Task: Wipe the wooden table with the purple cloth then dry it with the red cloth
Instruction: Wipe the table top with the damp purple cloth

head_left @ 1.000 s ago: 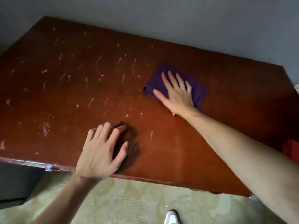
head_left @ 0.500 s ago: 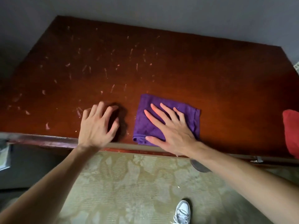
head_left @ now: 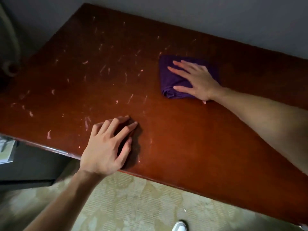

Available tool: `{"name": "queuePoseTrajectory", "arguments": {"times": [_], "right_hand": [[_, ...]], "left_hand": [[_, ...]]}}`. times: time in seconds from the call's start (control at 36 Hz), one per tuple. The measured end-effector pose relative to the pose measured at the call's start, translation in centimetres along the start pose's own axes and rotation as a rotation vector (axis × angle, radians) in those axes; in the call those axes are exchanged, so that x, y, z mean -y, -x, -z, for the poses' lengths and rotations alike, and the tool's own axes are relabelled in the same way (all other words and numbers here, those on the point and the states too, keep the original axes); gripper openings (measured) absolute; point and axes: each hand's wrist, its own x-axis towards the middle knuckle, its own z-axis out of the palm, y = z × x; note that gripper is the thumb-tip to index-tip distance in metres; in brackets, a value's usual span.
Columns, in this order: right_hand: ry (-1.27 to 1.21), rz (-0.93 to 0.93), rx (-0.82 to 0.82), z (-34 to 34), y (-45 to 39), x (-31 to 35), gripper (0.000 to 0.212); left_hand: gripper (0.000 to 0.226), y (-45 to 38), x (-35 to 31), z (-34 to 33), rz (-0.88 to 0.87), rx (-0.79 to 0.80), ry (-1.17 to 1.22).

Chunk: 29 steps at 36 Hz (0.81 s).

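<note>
A dark reddish wooden table [head_left: 191, 147] fills most of the view, its left half strewn with pale streaks and specks. The folded purple cloth [head_left: 170, 77] lies far out on the table, toward its back right. My right hand [head_left: 196, 79] presses flat on the cloth, fingers spread and pointing left. My left hand [head_left: 108, 145] rests flat on the bare wood near the front edge, fingers apart, holding nothing. The red cloth is out of view.
A grey wall [head_left: 216, 17] runs along the table's far edge. Patterned beige carpet [head_left: 133, 205] lies below the front edge, with a white shoe [head_left: 179, 226] at the bottom. A dark object with a paper [head_left: 6, 150] sits at the left.
My right hand has pushed the purple cloth from the front edge back out toward the far right. My left hand stays planted near the front edge. The red cloth has left the view.
</note>
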Motion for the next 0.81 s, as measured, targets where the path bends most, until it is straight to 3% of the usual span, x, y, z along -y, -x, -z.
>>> {"name": "queuePoseTrajectory", "arguments": {"times": [0.17, 0.25, 0.39, 0.56, 0.81], "right_hand": [[-0.04, -0.068, -0.033, 1.4, -7.5, -5.3, 0.085], [-0.059, -0.081, -0.044, 1.3, -11.0, -7.5, 0.077], [-0.072, -0.312, -0.105, 2.0, -11.6, -9.1, 0.073], [-0.104, -0.533, -0.079, 2.0, -12.4, -7.3, 0.085], [-0.079, -0.584, -0.063, 0.5, -7.0, -1.0, 0.083]], "left_hand": [[0.05, -0.1, 0.1, 0.2, 0.006, 0.005, 0.014], [0.05, -0.5, -0.1, -0.2, 0.045, 0.02, 0.013], [0.051, 0.0, 0.0, 0.2, 0.0, 0.022, -0.001], [0.05, 0.3, 0.0, 0.3, 0.011, 0.017, 0.02], [0.052, 0.5, 0.3, 0.1, -0.006, -0.047, 0.052]]}}
